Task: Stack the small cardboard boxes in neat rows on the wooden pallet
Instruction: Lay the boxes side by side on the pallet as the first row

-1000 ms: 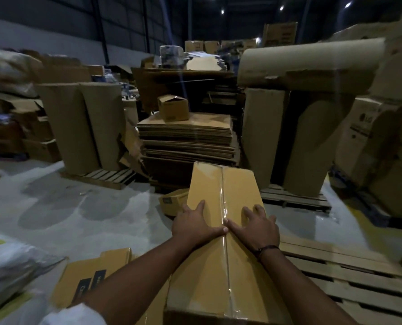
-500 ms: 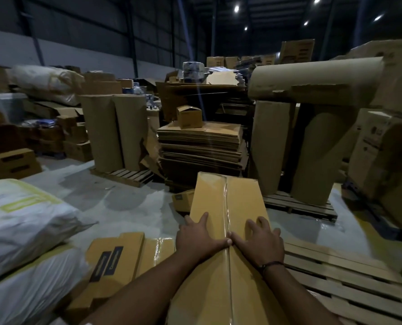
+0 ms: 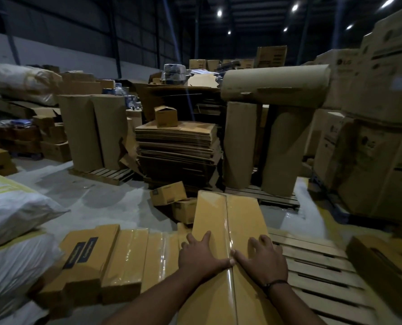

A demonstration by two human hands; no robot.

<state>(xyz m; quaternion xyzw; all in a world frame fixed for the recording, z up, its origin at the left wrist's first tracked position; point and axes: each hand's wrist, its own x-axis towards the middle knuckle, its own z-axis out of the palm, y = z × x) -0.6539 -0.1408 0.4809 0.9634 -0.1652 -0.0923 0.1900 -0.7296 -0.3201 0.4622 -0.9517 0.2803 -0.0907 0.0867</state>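
Observation:
A long yellow-brown taped cardboard box (image 3: 228, 216) lies lengthwise in front of me, over the left edge of the wooden pallet (image 3: 317, 275). My left hand (image 3: 201, 256) lies flat on its top left of the tape seam, fingers spread. My right hand (image 3: 261, 259), with a dark wrist band, presses flat right of the seam; the thumbs almost meet. Several similar taped boxes (image 3: 125, 254) lie side by side to the left. Two small boxes (image 3: 168, 195) sit on the floor beyond.
White sacks (image 3: 12, 207) are piled at the left. Ahead stand a stack of flat cardboard (image 3: 176, 146), upright cardboard rolls (image 3: 240, 144) on pallets, and large cartons (image 3: 369, 146) at the right. Another box (image 3: 383, 261) lies at the pallet's right edge.
The view has swung up and left, so more boxes and sacks on the left show. Both hands stay flat on the long box in the same places.

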